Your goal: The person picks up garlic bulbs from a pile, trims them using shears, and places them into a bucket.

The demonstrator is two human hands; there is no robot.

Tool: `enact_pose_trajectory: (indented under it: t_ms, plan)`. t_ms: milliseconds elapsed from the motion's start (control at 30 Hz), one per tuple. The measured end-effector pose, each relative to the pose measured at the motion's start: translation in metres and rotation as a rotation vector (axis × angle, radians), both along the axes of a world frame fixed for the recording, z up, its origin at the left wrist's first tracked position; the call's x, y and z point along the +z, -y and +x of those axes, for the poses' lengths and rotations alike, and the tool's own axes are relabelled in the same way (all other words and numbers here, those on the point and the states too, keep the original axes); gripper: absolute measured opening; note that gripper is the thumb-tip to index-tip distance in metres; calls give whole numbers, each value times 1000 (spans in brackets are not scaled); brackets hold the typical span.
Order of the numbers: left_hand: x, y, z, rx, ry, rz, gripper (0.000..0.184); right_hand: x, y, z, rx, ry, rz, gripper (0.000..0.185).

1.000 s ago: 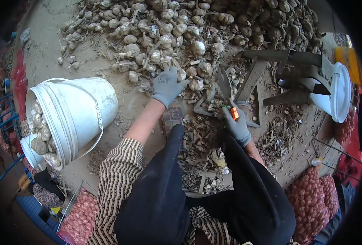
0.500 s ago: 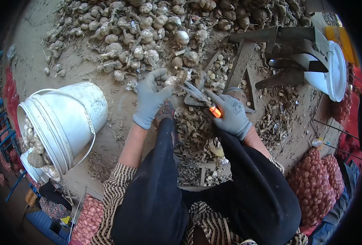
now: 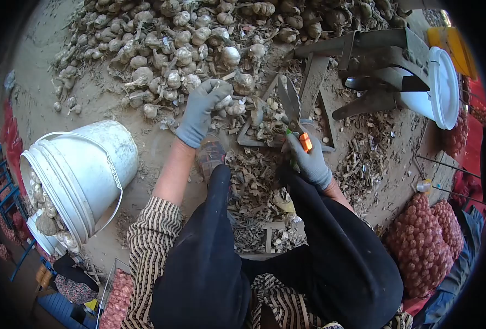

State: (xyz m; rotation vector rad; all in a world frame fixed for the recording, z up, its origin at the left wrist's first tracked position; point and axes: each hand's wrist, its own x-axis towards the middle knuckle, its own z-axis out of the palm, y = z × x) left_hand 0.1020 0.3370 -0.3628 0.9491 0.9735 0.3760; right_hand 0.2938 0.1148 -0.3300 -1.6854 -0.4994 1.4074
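My left hand [image 3: 203, 107], in a grey glove, is raised just in front of the garlic heap [image 3: 172, 55]. Its fingers are curled together around something I cannot make out. In my gloved right hand [image 3: 309, 159] are shears [image 3: 291, 101] with orange and green handles, their blades pointing up and away from me. Several garlic bulbs [image 3: 235, 107] lie just right of my left hand. Below the shears, dry peelings and stem scraps [image 3: 256, 175] cover the ground between my legs.
A white bucket [image 3: 98, 159] holding bulbs lies tilted at the left. At the upper right are a metal frame [image 3: 385, 60], a white bucket [image 3: 444, 88] and a yellow container [image 3: 452, 52]. Net sacks [image 3: 418, 247] stand lower right. Another person [image 3: 74, 282] is at the lower left.
The view has shifted. My left hand left the heap, met the shears over a bulb, and has now closed and moved apart. The shears went from pointing left to pointing away from me.
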Motion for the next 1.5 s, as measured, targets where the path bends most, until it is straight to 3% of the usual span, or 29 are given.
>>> enact_pose_trajectory:
  t_ms: [33, 100, 133, 233, 333, 367, 433, 467, 533, 567, 633, 667, 733, 767, 833, 933, 967, 1000, 1067, 1100, 1233, 1300, 1367, 1433, 1500]
  plan:
    - [1, -4, 12, -203, -196, 288, 40, -3, 2, 3, 0, 5, -2, 31]
    - [3, -5, 43, -507, -694, 1135, 45, -9, 4, 8, 14, 78, -35, 30]
    - [7, -6, 57, -770, -930, 1062, 59, -9, 5, 8, 17, 79, -34, 30]
    - [-6, -2, 66, -792, -1045, 1097, 65, 2, 3, 10, -6, 31, -35, 29]
    - [-23, -13, 42, -572, -765, 1039, 66, 3, 4, 10, 41, 105, -49, 28]
    - [-27, -21, 29, -499, -475, 909, 68, -4, 7, 11, 49, 134, -25, 30]
    - [-6, -12, 5, -174, 29, 201, 68, -4, 5, 10, 56, 155, 0, 33]
    - [-6, -5, -4, -48, 261, 184, 68, 4, 0, 10, 137, 276, 80, 35]
    - [7, 24, -27, 219, 529, -273, 71, 8, -2, 7, 267, 476, 230, 45]
    - [-13, 30, -34, 80, 1066, -374, 75, 13, -6, 6, 264, 471, 228, 45]
    - [17, 46, -30, 201, 850, -326, 75, 29, -17, 7, 443, 569, 247, 50]
    - [20, 52, -33, 208, 878, -364, 73, 31, -18, 7, 493, 586, 230, 55]
    - [20, 63, -39, 367, 633, -356, 71, 36, -19, 8, 531, 598, 195, 57]
    - [28, 55, -42, 89, 168, 225, 66, 37, -20, 8, 562, 607, 166, 59]
    - [34, 46, -53, -46, -66, 380, 68, 35, -20, 7, 551, 615, 184, 59]
    - [58, 39, -56, -101, -313, 949, 81, 36, -21, 6, 554, 610, 183, 61]
    - [64, 39, -56, -98, -361, 978, 76, 36, -22, 6, 585, 595, 190, 62]
    - [70, 41, -57, -103, -363, 977, 76, 36, -23, 6, 617, 580, 200, 63]
    - [78, 47, -59, 42, -150, 381, 69, 34, -23, 6, 655, 606, 199, 64]
    - [73, 52, -62, 136, -66, 235, 62, 33, -24, 5, 698, 636, 196, 65]
    - [48, 75, -65, 204, 60, 121, 55, 31, -25, 6, 750, 779, 300, 71]
    - [62, 81, -51, 127, 94, 1, 56, 32, -28, 4, 785, 861, 295, 75]
    - [63, 84, -49, 53, 51, 24, 59, 33, -29, 4, 794, 856, 296, 73]
    - [63, 86, -50, -172, -12, 248, 60, 32, -28, 4, 799, 797, 322, 72]
    - [65, 86, -53, -152, -17, 119, 63, 32, -22, 4, 828, 739, 274, 63]
